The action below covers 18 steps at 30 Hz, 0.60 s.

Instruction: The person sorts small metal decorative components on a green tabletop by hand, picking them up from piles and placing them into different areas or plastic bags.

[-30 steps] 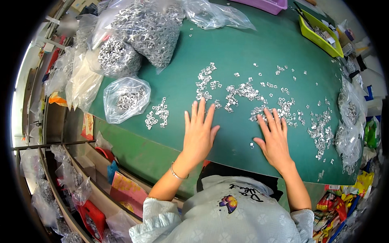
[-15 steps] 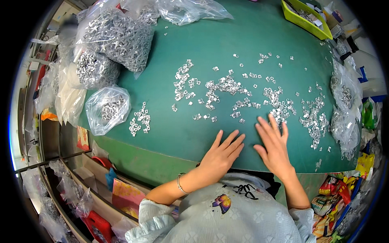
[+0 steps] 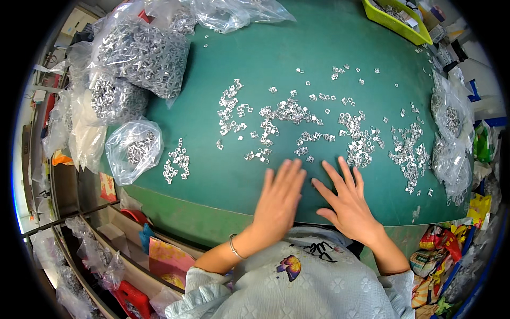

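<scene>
Many small silvery metal pieces with square openings lie scattered in loose clusters over the green tabletop. My left hand, a bracelet on its wrist, is over the near part of the table, palm down, fingers extended and slightly blurred. Its fingertips are just short of a few pieces. To its right, my right hand lies palm down with fingers spread, just below a denser cluster. Neither hand holds anything.
Big clear bags packed with metal parts stand at the far left. An opened clear bag with some pieces sits nearer. More bags line the right edge, and a yellow-green tray stands far right. Drawers are at lower left.
My left hand has moved slightly left and forward, its fingers now pointing more away from me. My right hand has shifted a little left and nearer. The whole view has shifted slightly.
</scene>
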Motion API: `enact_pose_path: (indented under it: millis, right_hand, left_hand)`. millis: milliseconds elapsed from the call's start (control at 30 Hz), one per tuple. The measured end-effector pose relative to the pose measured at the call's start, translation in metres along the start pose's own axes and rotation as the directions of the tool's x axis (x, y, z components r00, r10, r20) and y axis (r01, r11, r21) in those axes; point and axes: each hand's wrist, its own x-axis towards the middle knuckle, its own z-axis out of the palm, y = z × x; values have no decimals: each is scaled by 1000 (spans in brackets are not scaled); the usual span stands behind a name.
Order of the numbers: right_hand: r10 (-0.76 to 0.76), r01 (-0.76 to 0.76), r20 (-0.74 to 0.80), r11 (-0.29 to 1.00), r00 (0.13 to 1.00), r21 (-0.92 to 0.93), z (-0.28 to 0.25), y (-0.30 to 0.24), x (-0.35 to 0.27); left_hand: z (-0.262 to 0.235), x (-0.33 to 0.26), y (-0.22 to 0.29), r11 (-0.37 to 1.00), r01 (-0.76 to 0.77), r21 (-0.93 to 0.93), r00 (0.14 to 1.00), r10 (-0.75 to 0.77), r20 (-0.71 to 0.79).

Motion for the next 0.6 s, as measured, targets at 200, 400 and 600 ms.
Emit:
enact_pose_path:
  millis: [200,400,600]
  right_hand:
    - [-41,30,-242,998,970,-47,-6,26,66]
    - [-233,226,-70,970,970,-92,7,21,81]
    - [-42,3,-162,972,986,-234,-9,52,54]
  left_hand:
    - [16,0,12,971,-194,-137,973,209,101]
    - [9,-18,-14,965,-195,-175,976,173,-129]
    - [2,-18,-16,972,-176,-153,969,144,-200]
